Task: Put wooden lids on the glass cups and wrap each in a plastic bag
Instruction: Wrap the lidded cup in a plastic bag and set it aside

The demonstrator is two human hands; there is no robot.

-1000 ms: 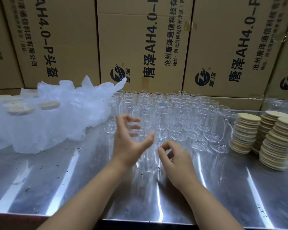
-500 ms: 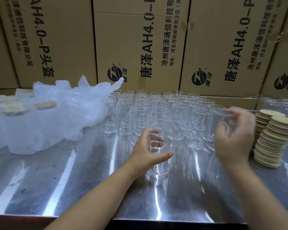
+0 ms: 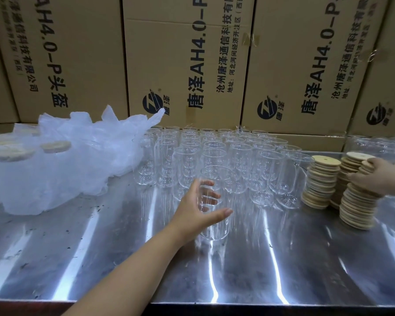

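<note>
My left hand (image 3: 196,208) grips a clear glass cup (image 3: 217,179) standing on the steel table in front of the other cups. Behind it, several rows of empty glass cups (image 3: 214,147) stand upright. At the right, my right hand (image 3: 379,176) reaches over the stacks of round wooden lids (image 3: 322,181) and its fingers curl round the top lid of the nearest stack (image 3: 356,204). At the left lies a heap of cups wrapped in plastic bags (image 3: 62,156), with wooden lids showing through the plastic.
The steel table (image 3: 100,258) is shiny, with its front edge near the bottom of the view. Large cardboard boxes (image 3: 187,62) form a wall right behind the cups. More glassware (image 3: 379,144) stands at the far right behind the lids.
My left hand closed round the front cup and stayed on it. My right hand moved from the middle of the table to the right, onto the lid stacks.
</note>
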